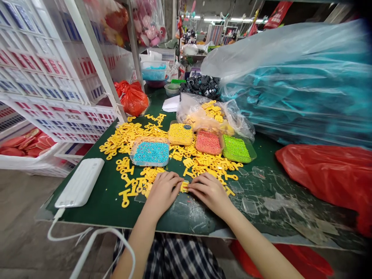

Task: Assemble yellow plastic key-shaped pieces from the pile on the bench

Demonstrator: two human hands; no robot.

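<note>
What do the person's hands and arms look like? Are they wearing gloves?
No gloves: the left hand and right hand are bare, with no rings or watch that I can see. The forearms show no sleeves. Dark checked clothing shows below them.

My left forearm rises toward 1 o'clock and my right forearm slants toward 10 o'clock, both bare. My left hand and right hand lie palm down, knuckles up, wrists low. Their fingers curl inward, and my fingertips nearly meet at the middle.
</note>
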